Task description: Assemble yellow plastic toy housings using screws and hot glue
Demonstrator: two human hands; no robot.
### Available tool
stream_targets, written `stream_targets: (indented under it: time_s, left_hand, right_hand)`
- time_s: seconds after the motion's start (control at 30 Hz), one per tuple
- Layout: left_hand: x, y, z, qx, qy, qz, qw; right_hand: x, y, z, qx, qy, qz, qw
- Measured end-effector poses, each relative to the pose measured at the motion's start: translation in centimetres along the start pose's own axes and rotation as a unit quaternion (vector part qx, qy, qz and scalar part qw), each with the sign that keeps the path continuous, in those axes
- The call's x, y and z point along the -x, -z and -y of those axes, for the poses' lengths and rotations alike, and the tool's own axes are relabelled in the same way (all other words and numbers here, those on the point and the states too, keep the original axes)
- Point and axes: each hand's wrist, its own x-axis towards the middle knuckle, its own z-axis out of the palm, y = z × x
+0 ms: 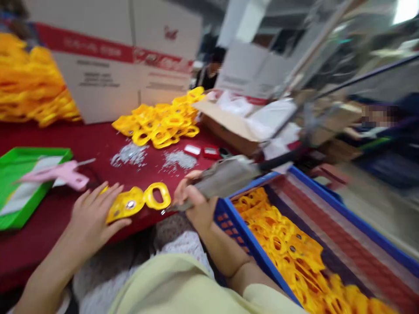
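My left hand (93, 213) rests at the red table's near edge, its fingers holding a yellow plastic part (137, 202) with an oval hole and a metal screw or rivet in its flat end. Just to the right, my right hand (194, 203) is closed round a grey powered screwdriver (225, 178), its tip almost touching the yellow part. A dark hose or cable runs from the tool up to the right.
A blue crate (235, 231) of yellow parts stands to my right. On the red table (98, 144) lie a heap of yellow parts (162, 122), small piles of screws (129, 155), a green tray (16, 192), a pink tool (62, 173) and cardboard boxes (108, 61). Other people sit behind.
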Motion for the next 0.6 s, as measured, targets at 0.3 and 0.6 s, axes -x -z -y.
stream_targets:
  time_s: [0.3, 0.6]
  left_hand:
    - [-1.1, -1.5, -1.3, -0.054, 0.026, 0.116, 0.991]
    - [-0.5, -2.1, -1.5, -0.037, 0.034, 0.091, 0.995]
  right_hand:
    - [-3.6, -1.3, -4.3, 0.056, 0.072, 0.072, 0.993]
    - [-3.2, -2.6, -6.7, 0.059, 0.078, 0.103, 0.990]
